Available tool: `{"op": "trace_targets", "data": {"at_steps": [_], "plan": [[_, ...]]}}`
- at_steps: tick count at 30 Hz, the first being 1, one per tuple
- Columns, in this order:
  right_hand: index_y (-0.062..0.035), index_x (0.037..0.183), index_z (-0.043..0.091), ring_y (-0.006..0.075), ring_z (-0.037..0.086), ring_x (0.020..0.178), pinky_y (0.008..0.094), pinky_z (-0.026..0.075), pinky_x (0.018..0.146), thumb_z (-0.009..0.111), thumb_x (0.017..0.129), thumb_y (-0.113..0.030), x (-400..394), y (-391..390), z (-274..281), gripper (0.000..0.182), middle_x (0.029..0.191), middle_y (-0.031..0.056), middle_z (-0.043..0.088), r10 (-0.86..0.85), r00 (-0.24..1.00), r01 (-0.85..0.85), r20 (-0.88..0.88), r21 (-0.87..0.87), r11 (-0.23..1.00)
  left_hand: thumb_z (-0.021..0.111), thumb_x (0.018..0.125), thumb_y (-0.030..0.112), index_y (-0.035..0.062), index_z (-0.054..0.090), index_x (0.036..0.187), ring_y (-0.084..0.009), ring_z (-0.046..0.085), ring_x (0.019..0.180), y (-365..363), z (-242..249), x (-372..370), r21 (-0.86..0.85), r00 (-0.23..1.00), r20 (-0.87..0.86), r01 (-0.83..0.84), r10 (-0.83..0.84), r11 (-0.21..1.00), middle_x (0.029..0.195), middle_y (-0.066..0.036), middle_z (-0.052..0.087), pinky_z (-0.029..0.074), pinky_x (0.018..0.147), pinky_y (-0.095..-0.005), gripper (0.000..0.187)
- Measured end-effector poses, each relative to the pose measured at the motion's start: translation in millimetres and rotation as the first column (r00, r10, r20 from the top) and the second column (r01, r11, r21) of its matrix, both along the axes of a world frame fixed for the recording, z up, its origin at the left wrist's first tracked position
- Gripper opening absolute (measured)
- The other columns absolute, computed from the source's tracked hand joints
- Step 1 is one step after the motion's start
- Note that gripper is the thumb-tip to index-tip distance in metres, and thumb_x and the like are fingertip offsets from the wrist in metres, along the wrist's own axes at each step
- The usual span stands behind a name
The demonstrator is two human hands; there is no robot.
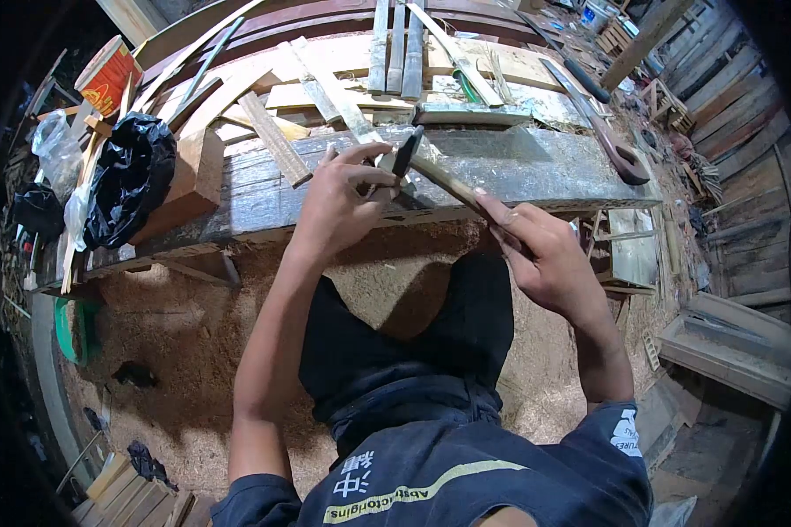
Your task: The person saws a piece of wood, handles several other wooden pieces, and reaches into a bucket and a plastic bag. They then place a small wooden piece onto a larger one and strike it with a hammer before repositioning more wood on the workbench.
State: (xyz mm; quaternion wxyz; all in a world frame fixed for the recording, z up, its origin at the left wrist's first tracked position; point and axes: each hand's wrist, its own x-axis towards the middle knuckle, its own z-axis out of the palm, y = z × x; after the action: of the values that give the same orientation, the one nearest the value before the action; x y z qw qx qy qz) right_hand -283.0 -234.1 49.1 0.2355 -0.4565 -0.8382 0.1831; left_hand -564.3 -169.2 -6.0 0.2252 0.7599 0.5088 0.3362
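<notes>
While the left hand [343, 206] grips it, the chisel [406, 151] juts above.

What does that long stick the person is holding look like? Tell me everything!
The stick is a thin, flat strip of pale wood, maybe bamboo. It slants across the front edge of the grey workbench. The right hand grips its lower end, and the left hand holds its upper end, where a small dark tool presses against it. The middle is bare.

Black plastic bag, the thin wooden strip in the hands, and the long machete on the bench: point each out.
black plastic bag [130, 180], head view, middle of its bulge.
wooden strip [448, 183], head view, mid-length between hands.
machete [589, 110], head view, on its blade.
</notes>
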Motion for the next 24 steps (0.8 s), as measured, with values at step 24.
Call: {"op": "trace_targets", "data": {"at_steps": [24], "plan": [[-0.0185,0.151,0.049,0.0351,0.06,0.077,0.0443,0.05,0.073,0.061,0.089,-0.001,4,8,15,0.066,0.084,0.0152,0.057,0.046,0.992,-0.048,0.116,0.018,0.999,0.086,0.073,0.043,0.0146,0.062,0.135,-0.0225,0.042,0.145,-2,3,-19,0.045,0.933,-0.35,0.103,-0.081,0.994,0.157,-0.005,0.046,0.028,0.125,-0.0475,0.073]]}}
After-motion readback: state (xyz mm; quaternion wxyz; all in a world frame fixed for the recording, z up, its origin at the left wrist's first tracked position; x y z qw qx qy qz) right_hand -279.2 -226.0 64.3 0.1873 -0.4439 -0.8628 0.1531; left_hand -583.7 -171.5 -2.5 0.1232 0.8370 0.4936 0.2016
